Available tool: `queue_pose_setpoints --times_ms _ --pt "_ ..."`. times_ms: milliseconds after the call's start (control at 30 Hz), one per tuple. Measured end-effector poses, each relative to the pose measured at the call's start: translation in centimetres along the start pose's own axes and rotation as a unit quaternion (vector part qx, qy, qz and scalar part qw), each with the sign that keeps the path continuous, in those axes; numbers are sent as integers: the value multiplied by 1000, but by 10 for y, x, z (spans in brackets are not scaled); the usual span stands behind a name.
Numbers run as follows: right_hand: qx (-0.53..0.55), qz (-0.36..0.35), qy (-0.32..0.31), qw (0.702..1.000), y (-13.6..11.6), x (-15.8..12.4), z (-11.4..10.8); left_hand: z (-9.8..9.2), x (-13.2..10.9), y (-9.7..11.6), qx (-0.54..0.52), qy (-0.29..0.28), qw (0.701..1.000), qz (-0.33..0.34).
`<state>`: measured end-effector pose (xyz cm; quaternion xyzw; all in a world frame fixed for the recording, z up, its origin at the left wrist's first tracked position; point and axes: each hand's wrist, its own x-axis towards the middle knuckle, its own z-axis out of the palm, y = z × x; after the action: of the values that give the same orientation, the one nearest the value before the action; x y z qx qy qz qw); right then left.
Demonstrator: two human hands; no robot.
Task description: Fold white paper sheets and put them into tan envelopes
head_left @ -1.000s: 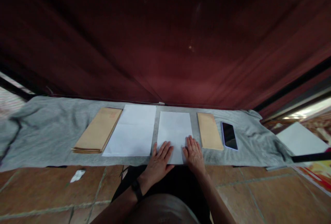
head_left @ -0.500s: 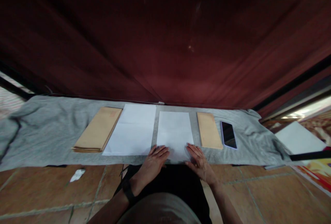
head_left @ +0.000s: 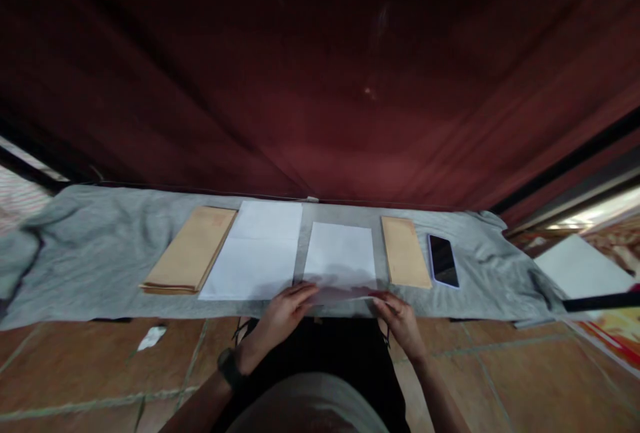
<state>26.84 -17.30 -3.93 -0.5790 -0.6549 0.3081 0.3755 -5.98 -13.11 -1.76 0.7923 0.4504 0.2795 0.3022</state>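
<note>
A single white sheet of paper (head_left: 340, 256) lies on the grey cloth (head_left: 90, 253) in front of me. My left hand (head_left: 283, 313) pinches its near left corner and my right hand (head_left: 400, 319) pinches its near right corner. The near edge of the sheet is lifted off the cloth and curls upward. A wider stack of white paper (head_left: 257, 253) lies just left of the sheet. A single brown envelope (head_left: 404, 251) lies just right of it.
A stack of brown envelopes (head_left: 193, 249) sits left of the white stack. A black phone (head_left: 443, 261) lies right of the single envelope. A dark red curtain (head_left: 320, 73) hangs behind the cloth. More white paper (head_left: 580, 266) lies at far right. A paper scrap (head_left: 150, 337) is on the tiled floor.
Both hands slid back from lying flat on the sheet to its near corners. They closed on the corners, and the near edge has risen off the cloth.
</note>
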Motion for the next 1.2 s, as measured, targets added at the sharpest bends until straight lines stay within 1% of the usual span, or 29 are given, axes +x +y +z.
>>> queue_pose_setpoints --times_ms 100,167,300,400,500,633,767,867,967,1033,1067,1133,1200 --pt "44 65 61 995 -11 6 0 -5 10 -2 -70 21 994 -87" --pt "67 91 88 990 -14 11 1 -5 17 -2 -104 28 986 -128" --pt "118 104 82 984 -13 18 8 1 30 -2 -168 68 968 -174" --pt "139 105 107 979 -12 19 12 7 34 -4 -208 94 954 -195" --pt "133 106 147 974 -17 19 13 7 35 -2 -227 113 947 -198" --pt "127 91 185 970 -37 21 5 -1 36 9 -239 110 949 -176" --pt "129 63 235 961 -65 29 -15 -14 39 20 -239 106 952 -158" --pt "156 34 282 946 -88 40 -34 -22 42 27 -235 124 954 -141" --pt "165 -16 354 920 -110 60 -52 -29 44 35 -233 126 956 -127" --pt "170 -41 379 909 -119 79 -60 -32 46 40 -247 123 953 -123" --pt "171 -44 378 909 -121 89 -63 -31 48 42 -261 123 950 -123" --pt "178 -36 350 919 -117 110 -64 -28 52 44 -291 125 939 -132" --pt "172 -12 293 940 -104 127 -58 -22 58 41 -307 133 930 -149"
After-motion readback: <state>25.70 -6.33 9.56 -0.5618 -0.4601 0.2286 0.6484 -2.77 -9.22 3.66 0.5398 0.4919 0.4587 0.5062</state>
